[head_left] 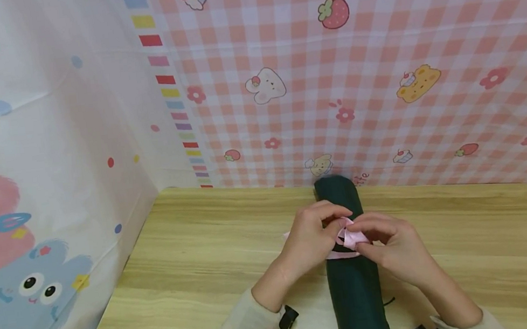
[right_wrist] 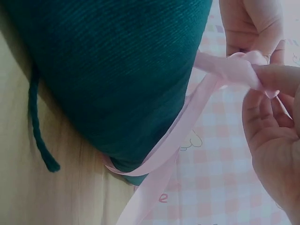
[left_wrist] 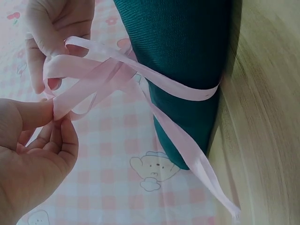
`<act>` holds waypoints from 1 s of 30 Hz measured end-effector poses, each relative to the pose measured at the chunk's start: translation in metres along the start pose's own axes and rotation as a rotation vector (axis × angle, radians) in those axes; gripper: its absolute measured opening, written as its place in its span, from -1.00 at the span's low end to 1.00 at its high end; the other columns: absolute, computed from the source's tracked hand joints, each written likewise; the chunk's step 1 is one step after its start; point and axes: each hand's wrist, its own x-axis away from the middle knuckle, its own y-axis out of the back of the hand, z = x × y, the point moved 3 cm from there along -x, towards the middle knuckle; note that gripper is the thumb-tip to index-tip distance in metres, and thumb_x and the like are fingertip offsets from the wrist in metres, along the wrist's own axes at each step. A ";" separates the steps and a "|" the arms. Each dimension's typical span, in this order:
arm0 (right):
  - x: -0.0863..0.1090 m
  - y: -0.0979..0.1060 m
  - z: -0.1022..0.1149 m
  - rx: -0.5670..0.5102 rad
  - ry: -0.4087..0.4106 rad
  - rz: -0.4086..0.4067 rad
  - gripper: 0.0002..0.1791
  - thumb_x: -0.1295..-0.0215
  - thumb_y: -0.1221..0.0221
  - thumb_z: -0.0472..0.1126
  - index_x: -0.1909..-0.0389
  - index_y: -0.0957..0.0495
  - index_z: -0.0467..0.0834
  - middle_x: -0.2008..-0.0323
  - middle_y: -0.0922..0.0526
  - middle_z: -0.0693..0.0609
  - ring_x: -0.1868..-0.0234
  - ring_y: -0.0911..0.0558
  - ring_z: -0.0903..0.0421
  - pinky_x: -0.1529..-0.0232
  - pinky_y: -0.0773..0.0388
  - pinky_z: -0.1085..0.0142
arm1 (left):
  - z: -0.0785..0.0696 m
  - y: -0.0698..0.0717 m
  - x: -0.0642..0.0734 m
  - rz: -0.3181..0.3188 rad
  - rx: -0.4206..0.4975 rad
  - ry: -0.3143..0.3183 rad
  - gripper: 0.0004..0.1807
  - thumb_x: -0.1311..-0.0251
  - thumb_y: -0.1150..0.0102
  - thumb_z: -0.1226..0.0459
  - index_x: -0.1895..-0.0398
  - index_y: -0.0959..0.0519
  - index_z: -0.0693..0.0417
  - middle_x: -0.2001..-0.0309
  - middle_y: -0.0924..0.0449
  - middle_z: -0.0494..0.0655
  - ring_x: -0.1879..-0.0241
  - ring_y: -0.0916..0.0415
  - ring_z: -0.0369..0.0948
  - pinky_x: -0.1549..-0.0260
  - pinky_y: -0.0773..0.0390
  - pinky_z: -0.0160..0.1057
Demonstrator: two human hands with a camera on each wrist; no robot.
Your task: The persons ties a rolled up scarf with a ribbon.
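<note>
A dark green ribbed fabric roll (head_left: pixel 356 295) lies lengthwise, pointing away from me. A pink satin ribbon (head_left: pixel 354 238) goes round it, with loops raised above the roll. My left hand (head_left: pixel 308 241) pinches a ribbon loop between thumb and fingers, as the left wrist view shows. On the other side my right hand (head_left: pixel 397 247) pinches another part of the ribbon, close to the left fingertips. One ribbon tail (left_wrist: pixel 199 164) hangs down past the roll to the tabletop in the left wrist view; a second tail (right_wrist: pixel 145 197) hangs in the right wrist view.
The wooden table (head_left: pixel 197 269) extends to both sides of the roll. A short green cord (right_wrist: pixel 40 126) sticks out from the roll's right side. Pink checked cloth (head_left: pixel 289 47) rises behind the table, and a white printed cloth (head_left: pixel 57 155) hangs at left.
</note>
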 end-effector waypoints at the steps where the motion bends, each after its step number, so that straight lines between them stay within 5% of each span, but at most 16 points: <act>1: 0.000 0.000 0.000 -0.004 0.000 -0.004 -0.64 -0.11 -0.39 -0.64 0.12 -0.78 -0.23 0.07 -0.72 -0.07 0.16 -0.68 0.18 0.21 -0.70 0.37 | 0.000 0.000 0.000 0.002 0.001 0.001 -0.80 -0.40 -0.24 0.49 0.05 -0.77 0.16 0.16 -0.70 -0.13 0.25 -0.53 -0.33 0.30 -0.63 -0.42; 14: 0.000 0.000 0.000 0.022 0.056 -0.113 -0.69 -0.08 -0.42 -0.63 0.30 -0.75 -0.16 0.23 -0.73 0.04 0.32 -0.62 0.21 0.40 -0.59 0.44 | -0.002 -0.002 0.001 0.034 0.007 -0.005 -0.80 -0.41 -0.22 0.50 0.04 -0.77 0.19 0.15 -0.70 -0.12 0.20 -0.57 -0.36 0.24 -0.64 -0.44; 21: -0.002 0.000 -0.001 0.017 0.159 -0.070 -0.69 -0.21 -0.30 -0.66 0.16 -0.75 -0.24 0.25 -0.72 -0.03 0.26 -0.63 0.22 0.32 -0.59 0.47 | -0.002 0.001 0.000 0.068 0.045 -0.032 -0.80 -0.43 -0.18 0.50 0.07 -0.77 0.21 0.17 -0.70 -0.09 0.21 -0.57 -0.34 0.22 -0.65 -0.40; 30: -0.002 0.003 -0.002 -0.025 0.105 -0.085 -0.74 -0.28 -0.22 -0.66 0.22 -0.68 -0.27 0.09 -0.65 -0.01 0.13 -0.62 0.22 0.19 -0.57 0.46 | -0.002 0.007 0.000 0.077 -0.010 -0.013 -0.77 -0.44 -0.17 0.51 0.02 -0.76 0.18 0.14 -0.69 -0.11 0.17 -0.55 -0.31 0.18 -0.62 -0.42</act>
